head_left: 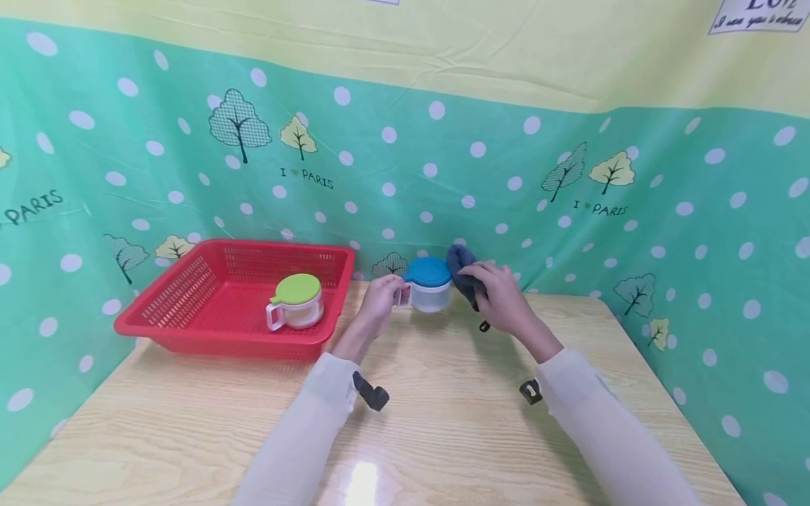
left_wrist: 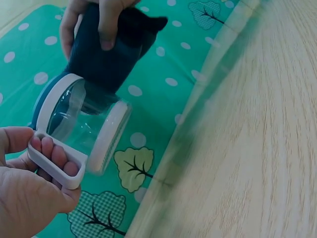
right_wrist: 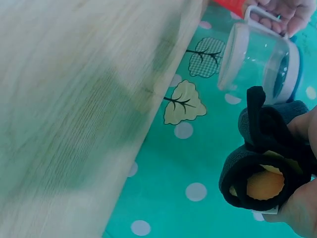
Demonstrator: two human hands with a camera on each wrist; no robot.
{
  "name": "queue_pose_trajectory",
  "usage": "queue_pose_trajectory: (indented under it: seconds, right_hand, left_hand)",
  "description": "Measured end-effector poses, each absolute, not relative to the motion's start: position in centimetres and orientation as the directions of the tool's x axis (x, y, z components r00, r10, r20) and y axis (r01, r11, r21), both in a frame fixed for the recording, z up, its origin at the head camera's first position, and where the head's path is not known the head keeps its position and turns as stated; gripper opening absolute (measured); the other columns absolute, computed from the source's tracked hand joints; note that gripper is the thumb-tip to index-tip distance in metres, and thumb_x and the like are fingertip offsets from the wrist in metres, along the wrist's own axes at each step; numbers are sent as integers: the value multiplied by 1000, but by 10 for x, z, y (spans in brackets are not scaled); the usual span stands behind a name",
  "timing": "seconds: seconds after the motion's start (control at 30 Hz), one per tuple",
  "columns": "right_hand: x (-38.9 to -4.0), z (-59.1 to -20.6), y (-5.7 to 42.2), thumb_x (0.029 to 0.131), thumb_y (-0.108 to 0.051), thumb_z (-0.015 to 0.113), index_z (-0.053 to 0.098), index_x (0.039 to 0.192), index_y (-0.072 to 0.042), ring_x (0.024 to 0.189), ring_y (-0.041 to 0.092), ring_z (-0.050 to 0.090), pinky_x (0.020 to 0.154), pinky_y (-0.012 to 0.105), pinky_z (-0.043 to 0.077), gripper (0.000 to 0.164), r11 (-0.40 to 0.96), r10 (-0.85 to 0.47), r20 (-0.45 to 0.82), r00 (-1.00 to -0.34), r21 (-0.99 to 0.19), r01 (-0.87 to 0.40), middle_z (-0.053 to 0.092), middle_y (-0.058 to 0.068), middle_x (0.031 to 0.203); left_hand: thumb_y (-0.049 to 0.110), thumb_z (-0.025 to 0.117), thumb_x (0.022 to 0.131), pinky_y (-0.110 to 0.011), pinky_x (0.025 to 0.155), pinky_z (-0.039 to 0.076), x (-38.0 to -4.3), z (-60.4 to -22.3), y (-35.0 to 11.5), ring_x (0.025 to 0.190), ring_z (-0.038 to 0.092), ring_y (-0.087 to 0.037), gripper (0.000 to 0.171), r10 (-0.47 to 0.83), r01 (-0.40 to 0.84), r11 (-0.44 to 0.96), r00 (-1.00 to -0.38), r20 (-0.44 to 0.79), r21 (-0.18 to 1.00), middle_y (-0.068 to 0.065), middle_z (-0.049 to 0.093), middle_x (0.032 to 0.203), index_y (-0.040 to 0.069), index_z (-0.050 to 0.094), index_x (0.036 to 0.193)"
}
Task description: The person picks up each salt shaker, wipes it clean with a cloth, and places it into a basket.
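Note:
My left hand (head_left: 382,299) grips the white handle of a clear jar (head_left: 430,298) with a blue lid (head_left: 429,271), fingers passing through the handle loop. The jar's wall (left_wrist: 94,126) is see-through, with a white rim at each end. My right hand (head_left: 503,299) holds a dark blue cloth (head_left: 465,274) against the lid side of the jar. In the right wrist view the cloth (right_wrist: 270,119) is folded into rolls with black edging and a hanging loop. Part of the right hand is hidden by the cloth.
A red plastic basket (head_left: 209,344) stands on the left of the wooden table (head_left: 436,422). Inside it is a similar jar (head_left: 305,313) with a green lid (head_left: 298,288). Behind the table hangs a green dotted curtain (head_left: 380,169), close to both hands.

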State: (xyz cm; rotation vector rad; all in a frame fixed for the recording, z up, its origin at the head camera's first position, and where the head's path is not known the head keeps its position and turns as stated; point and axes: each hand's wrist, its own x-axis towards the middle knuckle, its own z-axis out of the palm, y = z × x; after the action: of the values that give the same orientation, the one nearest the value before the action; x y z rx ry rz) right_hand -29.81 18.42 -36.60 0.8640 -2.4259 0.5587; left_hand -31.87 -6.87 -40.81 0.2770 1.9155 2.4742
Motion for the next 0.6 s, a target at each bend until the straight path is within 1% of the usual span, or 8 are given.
queue_pose_trajectory:
  seconds: [0.1, 0.2, 0.33, 0.43, 0.6]
  right_hand:
    - [-303, -366, 184, 89, 12, 59, 67, 125, -6, 120, 41, 58, 93, 55, 42, 41, 725, -442, 555, -704, -241, -646, 65, 19, 128]
    - [-304, -367, 184, 89, 11, 59, 67, 126, -6, 120, 40, 58, 93, 55, 43, 42, 732, -438, 546, -714, -244, -636, 66, 18, 128]
    - [-299, -371, 184, 90, 10, 59, 67, 126, -5, 116, 40, 59, 92, 55, 45, 40, 731, -450, 554, -700, -222, -645, 67, 19, 125]
    - [-292, -374, 183, 91, 9, 59, 66, 127, -5, 114, 39, 60, 89, 52, 44, 39, 723, -468, 562, -682, -201, -661, 67, 19, 123]
    - [-278, -377, 182, 88, 10, 64, 65, 128, -8, 113, 39, 61, 86, 49, 43, 44, 709, -504, 557, -660, -170, -685, 66, 17, 123]
  left_hand:
    - [-1, 50, 98, -30, 76, 45, -318, -407, -67, 78, 51, -18, 20, 110, 100, -260, -985, 133, 960, -6, 55, 78, 3, 57, 81]
    - [-2, 50, 98, -31, 77, 46, -318, -407, -66, 78, 52, -18, 19, 103, 95, -257, -987, 125, 962, -6, 55, 78, 3, 57, 81]
    - [-2, 50, 98, -33, 78, 45, -319, -409, -67, 79, 52, -19, 20, 87, 106, -245, -988, 131, 964, -7, 55, 78, 3, 57, 80]
    - [-1, 49, 99, -33, 78, 44, -320, -410, -68, 79, 51, -21, 20, 77, 119, -237, -987, 141, 964, -7, 54, 78, 2, 56, 80]
    - [0, 49, 99, -31, 77, 43, -321, -410, -71, 77, 50, -20, 20, 60, 127, -236, -988, 145, 963, -7, 54, 77, 1, 56, 80]
